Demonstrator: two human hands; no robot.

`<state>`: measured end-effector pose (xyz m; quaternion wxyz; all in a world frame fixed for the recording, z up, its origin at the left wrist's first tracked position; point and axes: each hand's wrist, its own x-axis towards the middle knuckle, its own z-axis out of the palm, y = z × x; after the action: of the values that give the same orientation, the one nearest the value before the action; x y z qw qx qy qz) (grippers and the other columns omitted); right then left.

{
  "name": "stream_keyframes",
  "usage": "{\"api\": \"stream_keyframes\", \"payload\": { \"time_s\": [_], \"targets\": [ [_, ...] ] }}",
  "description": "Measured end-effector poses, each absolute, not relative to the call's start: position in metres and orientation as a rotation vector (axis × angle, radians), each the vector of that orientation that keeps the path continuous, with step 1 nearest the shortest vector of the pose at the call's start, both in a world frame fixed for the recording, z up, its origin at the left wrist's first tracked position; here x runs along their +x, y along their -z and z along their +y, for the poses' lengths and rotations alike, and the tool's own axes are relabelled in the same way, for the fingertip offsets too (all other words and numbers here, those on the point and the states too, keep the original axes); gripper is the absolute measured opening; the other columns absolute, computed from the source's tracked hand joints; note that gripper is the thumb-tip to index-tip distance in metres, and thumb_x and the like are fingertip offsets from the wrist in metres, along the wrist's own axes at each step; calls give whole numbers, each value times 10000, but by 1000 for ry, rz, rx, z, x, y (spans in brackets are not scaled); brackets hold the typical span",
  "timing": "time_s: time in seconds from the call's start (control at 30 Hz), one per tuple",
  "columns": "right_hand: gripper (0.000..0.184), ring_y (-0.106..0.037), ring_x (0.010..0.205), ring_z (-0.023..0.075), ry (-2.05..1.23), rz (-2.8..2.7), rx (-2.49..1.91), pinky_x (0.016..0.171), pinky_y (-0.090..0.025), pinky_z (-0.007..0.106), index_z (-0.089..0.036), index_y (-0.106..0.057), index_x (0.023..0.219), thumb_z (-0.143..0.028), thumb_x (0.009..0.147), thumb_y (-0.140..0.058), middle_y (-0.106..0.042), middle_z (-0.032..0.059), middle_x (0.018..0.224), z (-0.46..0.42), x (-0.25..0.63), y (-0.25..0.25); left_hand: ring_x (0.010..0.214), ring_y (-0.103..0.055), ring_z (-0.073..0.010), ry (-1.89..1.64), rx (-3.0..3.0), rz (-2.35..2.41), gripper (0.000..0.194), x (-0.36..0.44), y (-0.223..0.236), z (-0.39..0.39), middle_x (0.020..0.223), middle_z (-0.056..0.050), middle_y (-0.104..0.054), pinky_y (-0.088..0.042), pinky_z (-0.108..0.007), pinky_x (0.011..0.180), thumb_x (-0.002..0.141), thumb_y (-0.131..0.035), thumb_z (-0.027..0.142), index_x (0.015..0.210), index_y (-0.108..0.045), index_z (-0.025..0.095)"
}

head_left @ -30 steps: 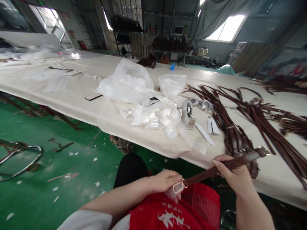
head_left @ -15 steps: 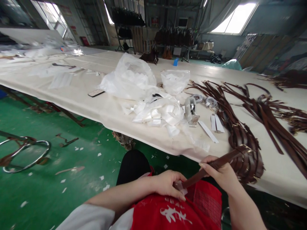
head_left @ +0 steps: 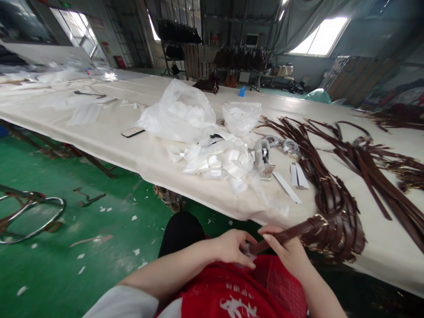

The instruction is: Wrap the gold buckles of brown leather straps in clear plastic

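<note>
A brown leather strap with a gold buckle runs across my lap toward the table edge. My left hand is closed round its near end, where a scrap of clear plastic film shows between the fingers. Further up the strap, my right hand grips it with the thumb on top. The strap's buckle lies just beyond my right hand, and its far part meets a bundle of similar brown straps that droops over the table's edge.
On the cream-covered table lie a tape dispenser, white strips, a heap of white wrapping pieces, plastic bags and a phone. More brown straps spread to the right. A metal-ringed stool stands at left.
My right hand has slid down and left, closer to my left hand. The buckle end of the strap has lowered and shifted left. The view has tilted slightly.
</note>
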<state>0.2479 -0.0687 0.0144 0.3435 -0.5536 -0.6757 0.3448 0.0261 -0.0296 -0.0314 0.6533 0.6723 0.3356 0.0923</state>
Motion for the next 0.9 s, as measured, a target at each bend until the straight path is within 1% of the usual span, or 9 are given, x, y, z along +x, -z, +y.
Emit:
{"api": "stream_keyframes", "payload": {
  "time_s": [0.1,0.2,0.3,0.37,0.43,0.57,0.73,0.83,0.9],
  "targets": [
    [343,-626,1172,316,-1050,-1697,-1392,1074,-458,520,-268,-750,1088,-519,931,-579,-704,110,1234,-73,234,-6,665,-591,-143,-278,1517,664,606,35,30,-23,757,10,-662,-450,-230,615,595,-873,429,1106,-701,153],
    [516,-617,1191,332,-1291,-1327,-1398,1090,-430,532,-222,-761,1093,-650,902,-546,-723,139,1199,-73,236,10,644,-592,-143,-236,1491,692,664,37,28,-21,747,12,-666,-443,-230,602,573,-881,461,1127,-682,154],
    [626,-706,982,299,-1399,-963,-1352,876,-565,454,-188,-774,1003,-693,938,-410,-774,133,998,-70,254,24,599,-567,-130,-129,1508,763,747,33,28,-20,710,27,-644,-405,-210,549,546,-884,526,1161,-667,162],
    [507,-705,792,243,-1379,-909,-1333,696,-576,361,-214,-779,929,-641,926,-505,-779,88,898,-68,266,29,611,-574,-131,-90,1518,782,783,32,29,-20,729,25,-646,-406,-204,546,543,-882,540,1196,-659,172],
    [370,-665,702,203,-1362,-895,-1318,615,-541,306,-234,-787,869,-575,873,-643,-775,56,854,-68,273,30,630,-592,-142,-48,1534,795,820,32,31,-19,751,18,-656,-416,-206,549,529,-887,547,1223,-655,177],
    [348,-683,825,241,-1362,-1009,-1354,748,-547,340,-210,-806,912,-537,839,-712,-780,77,888,-72,266,20,678,-627,-173,17,1533,810,882,38,36,-15,796,1,-673,-440,-224,561,494,-897,566,1249,-649,183],
    [412,-684,1010,294,-1468,-1231,-1322,991,-499,457,-216,-801,992,-577,885,-636,-773,96,1033,-73,248,12,708,-605,-166,-82,1558,793,782,41,39,-14,837,-13,-665,-446,-238,601,502,-914,509,1161,-678,161],
    [425,-663,1046,300,-1390,-1175,-1352,1008,-479,440,-221,-815,968,-604,829,-693,-767,100,1041,-72,250,20,700,-607,-152,-129,1358,727,738,39,38,-19,829,-17,-673,-453,-246,629,506,-916,518,1097,-668,152],
    [500,-671,952,291,-1319,-1089,-1374,894,-522,410,-213,-815,967,-664,797,-683,-771,106,978,-71,256,27,701,-621,-140,-177,1162,638,679,37,35,-23,847,-34,-694,-467,-250,657,576,-864,594,1045,-655,150]
  ]
}}
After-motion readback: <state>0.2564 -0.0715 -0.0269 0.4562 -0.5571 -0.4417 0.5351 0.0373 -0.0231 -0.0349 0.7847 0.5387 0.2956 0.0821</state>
